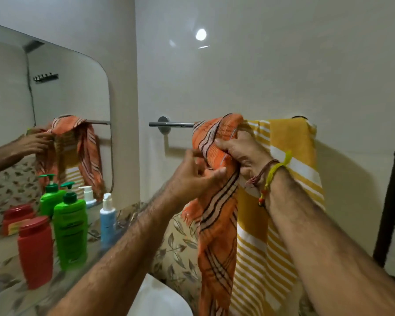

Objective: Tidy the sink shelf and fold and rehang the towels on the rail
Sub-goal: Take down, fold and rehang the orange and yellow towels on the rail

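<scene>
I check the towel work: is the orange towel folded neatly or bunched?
Bunched. The orange towel hangs crumpled over the rail, gripped by the right hand.

Home bathroom, wall mirror (55, 99), towel rail (171, 124), toiletry bottles (70, 226) on shelf (96, 249)

Pretty dim, warm indoor light. One bright lamp glare (201, 34) bounces off the glossy wall (260, 76). Soft shadows sit under the rail (171, 124). Wide-angle bends the edges, and the near bottles (35, 252) are blurry.
</scene>
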